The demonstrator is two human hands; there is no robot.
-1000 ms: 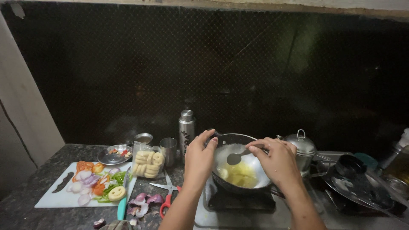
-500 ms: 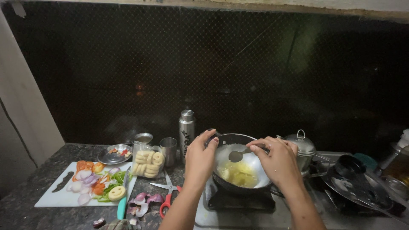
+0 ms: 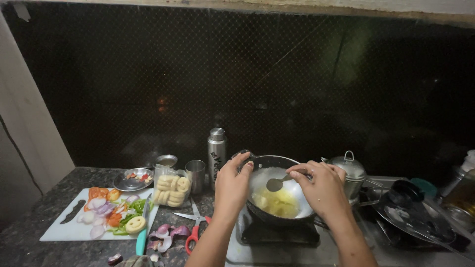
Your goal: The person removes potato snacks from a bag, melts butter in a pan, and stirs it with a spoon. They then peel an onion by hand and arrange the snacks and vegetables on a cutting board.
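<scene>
A round dark metal frying pan (image 3: 277,198) on the small stove (image 3: 277,235) holds yellowish oil and pale pieces. The left hand (image 3: 233,185) grips the pan's rim, while the right hand (image 3: 324,188) pinches a steel spoon (image 3: 278,183) over the pan. Left of the pan, a clear plastic bag (image 3: 171,187) contains round pale snacks.

You have a dark wok (image 3: 277,173) with pale yellow contents, a white cutting board (image 3: 64,230) carrying orange, purple, green and white vegetable slices, red-handled scissors (image 3: 194,232), a teal-handled knife (image 3: 142,235), a silver steel flask (image 3: 216,155), and a speckled dark granite counter (image 3: 29,252).
</scene>
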